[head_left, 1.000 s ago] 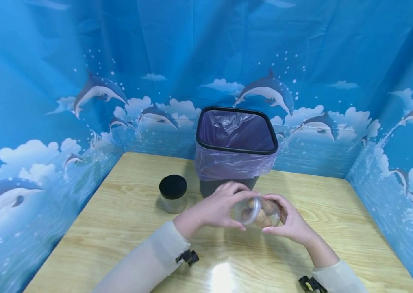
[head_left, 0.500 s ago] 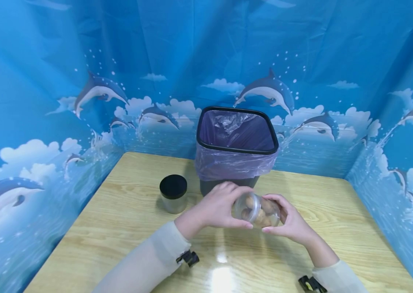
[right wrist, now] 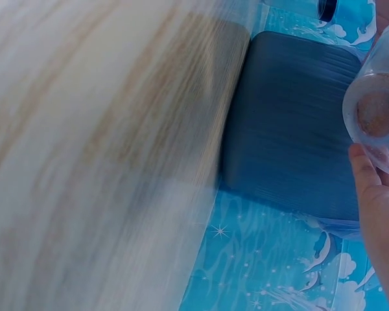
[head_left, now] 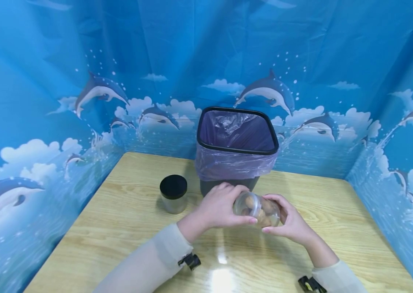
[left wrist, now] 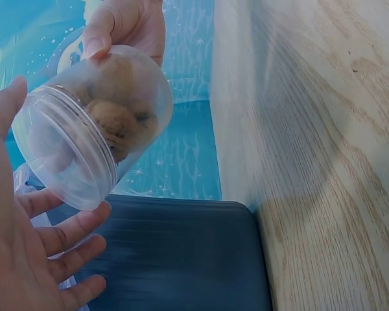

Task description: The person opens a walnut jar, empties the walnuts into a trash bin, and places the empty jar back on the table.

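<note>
A clear plastic jar [head_left: 265, 211] with brown, rounded, wrinkled lumps inside is held tilted on its side above the table. The right hand [head_left: 288, 219] grips its base end, thumb in front and fingers behind. Around the clear lid [left wrist: 65, 146] at the other end, the left hand [head_left: 222, 206] has its thumb on one edge and its fingertips at the opposite edge. In the left wrist view the left fingers [left wrist: 71, 233] are spread, with the lower ones off the lid. The right wrist view catches the jar's round base [right wrist: 379, 120] beside the right fingers.
Behind the hands stands a dark bin [head_left: 236, 152] with a black rim and a purple liner bag. To its left is a second, upright jar [head_left: 173, 201] with a black lid [head_left: 173, 186]. Blue dolphin-print sheeting [head_left: 177, 49] surrounds the wooden table [head_left: 118, 228].
The left thumb has moved right along the lid and the left hand has turned a little. The jar and the right hand stay nearly in place.
</note>
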A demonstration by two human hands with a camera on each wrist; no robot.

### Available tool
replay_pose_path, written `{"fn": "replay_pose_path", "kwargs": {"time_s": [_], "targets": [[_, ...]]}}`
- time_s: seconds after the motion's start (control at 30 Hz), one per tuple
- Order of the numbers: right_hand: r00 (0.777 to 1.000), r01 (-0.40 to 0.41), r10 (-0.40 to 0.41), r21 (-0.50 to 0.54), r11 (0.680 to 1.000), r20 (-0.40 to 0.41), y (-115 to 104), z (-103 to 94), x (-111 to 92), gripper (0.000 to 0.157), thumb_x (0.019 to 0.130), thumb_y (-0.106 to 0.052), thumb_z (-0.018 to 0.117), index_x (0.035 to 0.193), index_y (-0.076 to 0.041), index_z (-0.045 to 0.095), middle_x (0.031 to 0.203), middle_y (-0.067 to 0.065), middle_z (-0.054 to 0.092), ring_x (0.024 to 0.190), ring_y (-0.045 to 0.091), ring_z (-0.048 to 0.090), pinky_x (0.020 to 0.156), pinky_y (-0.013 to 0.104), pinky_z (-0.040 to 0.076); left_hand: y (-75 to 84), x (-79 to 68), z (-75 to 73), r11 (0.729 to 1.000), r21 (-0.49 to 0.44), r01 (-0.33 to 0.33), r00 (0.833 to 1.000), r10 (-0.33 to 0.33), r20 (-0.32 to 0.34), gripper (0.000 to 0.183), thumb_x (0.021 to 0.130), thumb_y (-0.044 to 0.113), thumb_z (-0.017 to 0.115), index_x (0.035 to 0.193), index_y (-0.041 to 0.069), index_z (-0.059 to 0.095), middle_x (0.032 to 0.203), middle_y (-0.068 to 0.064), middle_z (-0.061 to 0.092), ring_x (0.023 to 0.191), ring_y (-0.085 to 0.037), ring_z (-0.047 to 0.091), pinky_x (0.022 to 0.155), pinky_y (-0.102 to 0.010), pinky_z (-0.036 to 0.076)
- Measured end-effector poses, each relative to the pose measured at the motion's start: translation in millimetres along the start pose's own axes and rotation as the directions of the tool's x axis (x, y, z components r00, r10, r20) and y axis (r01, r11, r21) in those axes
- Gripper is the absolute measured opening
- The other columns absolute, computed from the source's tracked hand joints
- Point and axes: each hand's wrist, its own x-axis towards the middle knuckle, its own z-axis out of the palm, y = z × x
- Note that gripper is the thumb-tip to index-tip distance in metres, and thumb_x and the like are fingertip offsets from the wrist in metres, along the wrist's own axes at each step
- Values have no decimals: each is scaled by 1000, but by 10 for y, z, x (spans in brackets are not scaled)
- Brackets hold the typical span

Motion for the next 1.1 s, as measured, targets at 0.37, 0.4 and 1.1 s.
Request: {"fn": "replay_pose_path", "kwargs": {"time_s": [0.37,0.4,1.1], "targets": [[1000,26,-26,7,1000,-9,49,-12,-21,82,70,18,79,141,7,39,133,2,52,120,8,54,99,20,47,-15,0,17,999,-16,-28,999,28,32,102,73,82,65,154,26,38,140,0,55,129,-22,48,109,-44,39],[1000,21,-21,14,1000,-10,53,-16,-25,82,70,18,79,141,7,39,133,2,52,120,9,54,99,20,47,-26,-2,16,998,-28,-52,998,53,38,104,72,80,67,155,26,35,142,0,53,131,-22,47,111,-44,37],[1000,-12,13,72,997,-15,87,-34,-48,83,70,18,78,142,4,40,132,1,54,117,12,54,94,24,50,-88,13,-49,978,-94,-187,979,193,65,97,76,66,76,156,32,34,136,-2,49,127,-21,44,110,-44,35]]}}
